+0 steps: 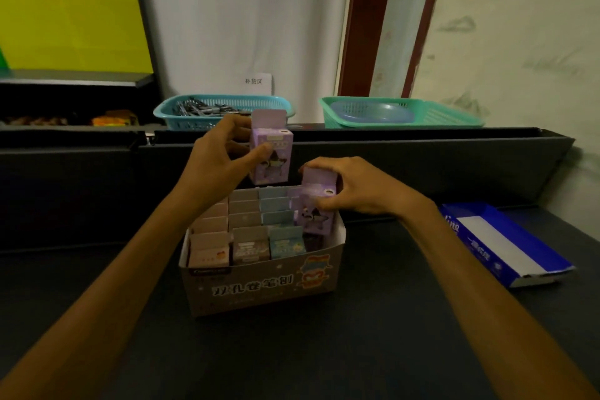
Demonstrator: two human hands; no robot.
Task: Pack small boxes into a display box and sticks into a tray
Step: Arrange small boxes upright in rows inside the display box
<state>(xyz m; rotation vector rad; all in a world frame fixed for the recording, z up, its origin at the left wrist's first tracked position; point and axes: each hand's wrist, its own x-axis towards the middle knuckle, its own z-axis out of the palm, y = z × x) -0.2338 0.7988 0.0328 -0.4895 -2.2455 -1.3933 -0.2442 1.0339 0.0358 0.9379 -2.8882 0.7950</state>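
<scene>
Rows of small boxes nearly fill the display box [259, 286]; right hand [350, 188] fingers clamp a purple box [313, 211] into its rightmost column, left hand [220, 162] pinches another purple box [271, 156] above it; sticks still wait.

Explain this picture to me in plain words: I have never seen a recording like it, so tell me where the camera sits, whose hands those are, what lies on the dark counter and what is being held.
There is no machine here. A person wears a wide-angle camera on the head, so you look down along their two bare arms.

The left hand holds a small purple box up in the air, above the display box. The right hand grips a second purple box and has it in the display box's right-hand column. The other columns already hold rows of pink, beige and blue small boxes.

To the right on the dark counter lies a blue tray, open and showing white inside. Behind, on a ledge, stand a blue basket with dark sticks and a green basket.
</scene>
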